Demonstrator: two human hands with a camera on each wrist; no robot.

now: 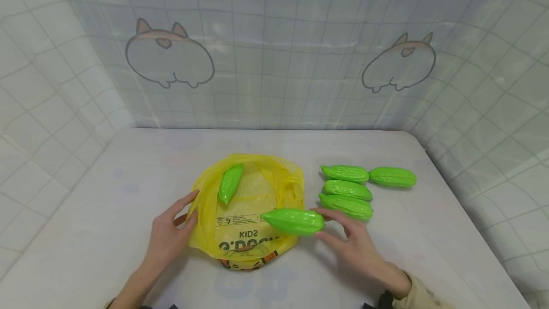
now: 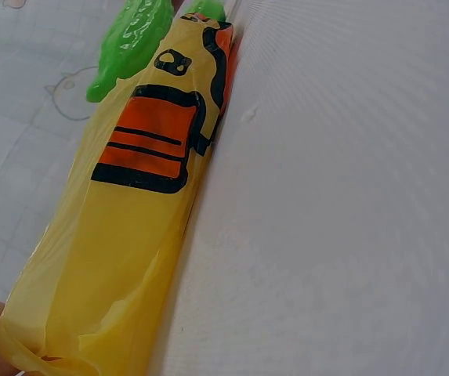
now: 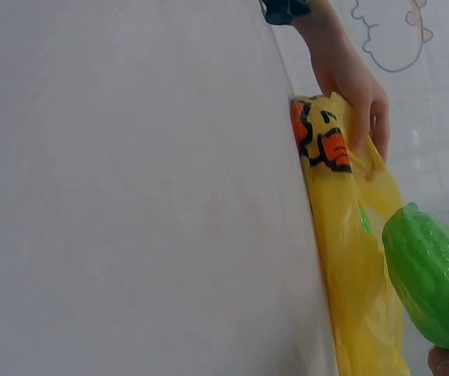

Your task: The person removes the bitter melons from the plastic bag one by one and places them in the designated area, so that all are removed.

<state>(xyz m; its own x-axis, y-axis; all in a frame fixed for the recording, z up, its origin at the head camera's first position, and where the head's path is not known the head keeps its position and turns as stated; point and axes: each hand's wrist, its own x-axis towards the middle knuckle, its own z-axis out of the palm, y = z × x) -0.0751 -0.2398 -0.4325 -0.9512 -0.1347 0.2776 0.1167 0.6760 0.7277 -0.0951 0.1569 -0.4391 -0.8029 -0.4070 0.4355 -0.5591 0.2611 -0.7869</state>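
A yellow plastic bag (image 1: 203, 232) with printed lettering lies on the table, its mouth spread wide toward me. My left hand (image 1: 169, 235) pinches the bag's left rim, as the right wrist view also shows. One green bitter melon (image 1: 230, 183) is inside the bag on the left. Between the thumb and fingers of my right hand (image 1: 358, 247), another bitter melon (image 1: 295, 221) is held by its blunt end. Its pointed end faces left over the bag's right front part. In the right wrist view this held melon (image 3: 428, 274) looks ridged and glossy, raised beside the bag.
Several more bitter melons (image 1: 346, 189) lie to the right of the bag, most stacked in a row, with one melon (image 1: 392, 177) farther right. The white table (image 1: 141, 175) meets a tiled-pattern curtain (image 1: 279, 85) at the back and sides.
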